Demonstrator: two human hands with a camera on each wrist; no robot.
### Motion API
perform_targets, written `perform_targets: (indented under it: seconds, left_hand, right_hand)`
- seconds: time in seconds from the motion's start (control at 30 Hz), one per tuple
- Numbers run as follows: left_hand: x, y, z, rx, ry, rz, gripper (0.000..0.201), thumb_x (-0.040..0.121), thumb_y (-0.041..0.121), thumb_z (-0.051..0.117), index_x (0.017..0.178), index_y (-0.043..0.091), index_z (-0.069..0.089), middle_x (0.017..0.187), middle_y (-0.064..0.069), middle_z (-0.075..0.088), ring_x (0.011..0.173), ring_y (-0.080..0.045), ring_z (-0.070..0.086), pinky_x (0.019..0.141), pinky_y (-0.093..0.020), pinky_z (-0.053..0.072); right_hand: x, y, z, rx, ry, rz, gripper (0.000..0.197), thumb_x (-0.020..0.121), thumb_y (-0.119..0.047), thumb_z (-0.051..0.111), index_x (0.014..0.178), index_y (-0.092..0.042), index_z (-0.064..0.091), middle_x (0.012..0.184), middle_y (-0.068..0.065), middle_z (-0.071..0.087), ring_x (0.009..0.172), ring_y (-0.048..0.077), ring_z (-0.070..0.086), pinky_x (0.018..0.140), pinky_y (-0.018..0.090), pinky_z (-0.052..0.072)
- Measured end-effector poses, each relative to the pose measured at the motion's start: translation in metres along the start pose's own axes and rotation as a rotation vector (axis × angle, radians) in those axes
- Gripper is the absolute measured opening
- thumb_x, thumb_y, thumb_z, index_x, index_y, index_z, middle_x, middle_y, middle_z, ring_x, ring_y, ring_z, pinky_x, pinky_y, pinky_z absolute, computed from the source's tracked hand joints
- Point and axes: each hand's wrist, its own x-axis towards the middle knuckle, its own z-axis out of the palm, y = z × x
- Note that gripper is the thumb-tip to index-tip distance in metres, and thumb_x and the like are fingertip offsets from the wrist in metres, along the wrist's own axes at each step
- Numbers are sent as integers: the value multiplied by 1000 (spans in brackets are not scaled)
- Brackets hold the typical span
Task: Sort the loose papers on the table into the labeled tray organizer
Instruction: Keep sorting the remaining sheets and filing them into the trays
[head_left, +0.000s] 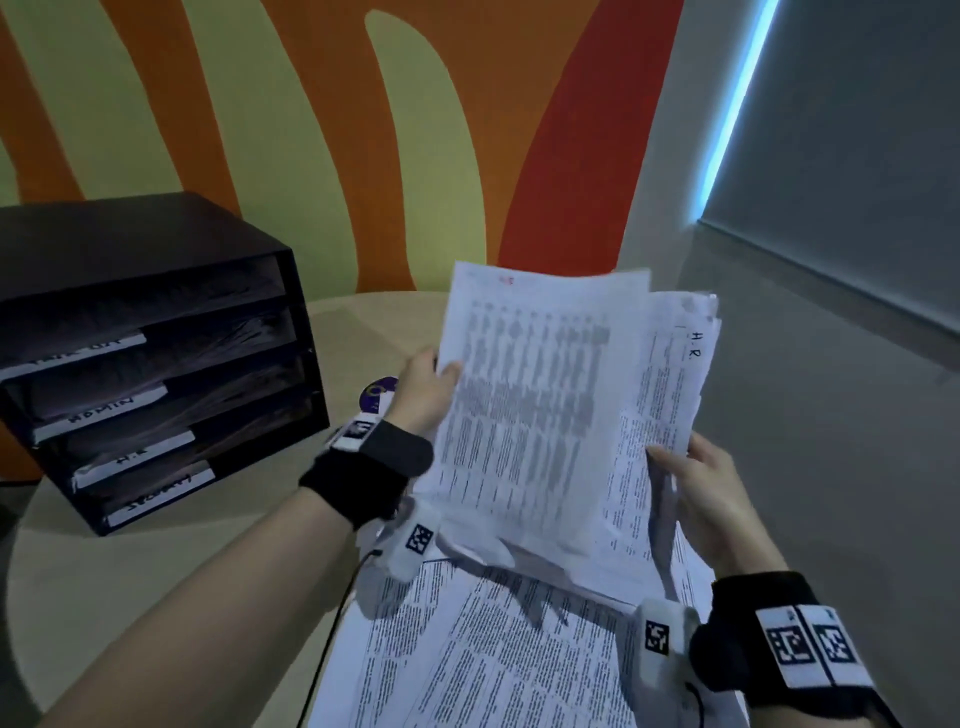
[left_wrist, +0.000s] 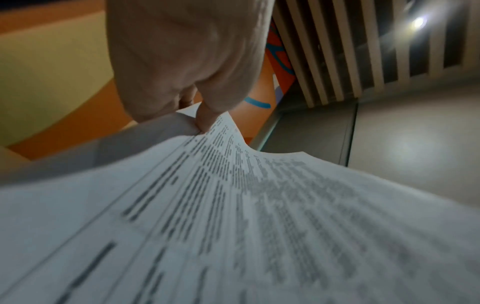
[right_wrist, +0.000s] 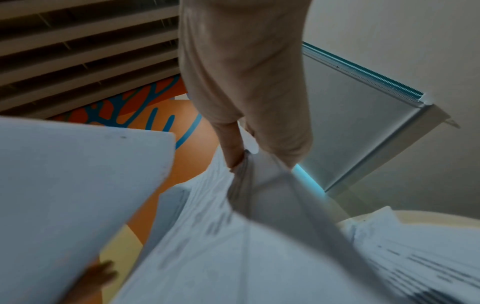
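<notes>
Two hands raised above worktop: our left hand pinches printed sheet; our right hand grips paper stack marked "H.R."; tray organizer sits left; loose papers below.

A round, pale wood counter carries everything. At its far left stands a dark tray organizer — four stacked shelves with white label strips. Loose printed papers lie spread over the near right of the counter, and a small purple disc lies just right of the organizer.
</notes>
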Motion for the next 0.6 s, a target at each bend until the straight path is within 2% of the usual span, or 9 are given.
perform_targets:
  seconds: [0.1, 0.13, 0.2, 0.27, 0.33, 0.4, 0.47, 0.53, 0.6]
  left_hand:
    - [-12, 0, 21, -6, -74, -81, 30, 103, 20, 42, 130, 7, 42, 119, -2, 45, 104, -14, 44, 84, -22, 34]
    - [-15, 0, 23, -28, -70, -92, 31, 103, 18, 45, 131, 8, 38, 122, -3, 45, 105, -15, 45, 83, -20, 36]
    - [-14, -6, 27, -128, -54, -104, 27, 99, 9, 51, 121, 11, 37, 114, -9, 53, 88, -15, 54, 64, -13, 46]
    - [-15, -6, 29, -189, -60, -85, 25, 96, 1, 51, 114, 14, 39, 100, -4, 57, 81, -12, 55, 54, -7, 44]
    - [-14, -5, 31, -172, -85, -40, 19, 95, -1, 51, 110, 11, 48, 94, 0, 59, 84, -14, 57, 57, -7, 46]
    - [-9, -11, 32, -139, -104, -22, 12, 94, 3, 53, 106, 5, 56, 90, -2, 59, 82, -18, 56, 62, -17, 46]
    - [-1, -23, 27, -76, -54, -43, 16, 93, 11, 60, 107, 3, 59, 85, -3, 57, 83, -22, 55, 66, -28, 44]
    - [10, -41, 14, 74, 62, -112, 38, 85, 16, 71, 116, 2, 54, 99, -8, 60, 99, -28, 59, 78, -32, 47]
    - [18, -59, -5, 267, 85, -269, 71, 79, 23, 79, 134, 1, 40, 132, -18, 49, 124, -34, 48, 98, -38, 43]
  right_hand:
    - [-7, -5, 10, -4, -64, -29, 16, 98, -14, 54, 95, -17, 70, 85, 0, 76, 75, 18, 72, 73, 38, 56]
    - [-8, -7, 13, 5, -67, -32, 17, 99, -20, 53, 97, -17, 70, 87, 1, 76, 76, 19, 72, 74, 39, 57]
    - [-6, -9, 15, 73, -51, -9, 32, 100, -37, 49, 107, -13, 69, 97, 3, 75, 83, 19, 71, 80, 41, 56]
    - [-5, -9, 16, 147, -37, 23, 43, 100, -47, 42, 122, -18, 64, 124, 1, 66, 106, 18, 66, 92, 43, 51]
    - [-3, -5, 17, 70, -54, -29, 34, 99, -32, 52, 131, -21, 57, 133, 2, 61, 113, 19, 62, 99, 45, 47]
    - [-1, 3, 14, -56, -37, -74, 31, 91, 0, 60, 118, -16, 62, 110, 7, 71, 91, 23, 68, 83, 40, 53]
    - [0, 8, 8, -119, 37, -85, 38, 81, 15, 57, 102, -14, 68, 96, 7, 73, 82, 25, 69, 74, 36, 53]
    - [1, 8, -1, -141, 99, -90, 37, 77, 18, 55, 93, -13, 69, 92, 7, 73, 81, 25, 68, 72, 34, 54]
    - [6, 12, -13, -132, 149, -78, 35, 77, 17, 53, 95, -8, 69, 92, 13, 72, 79, 28, 67, 70, 35, 51]
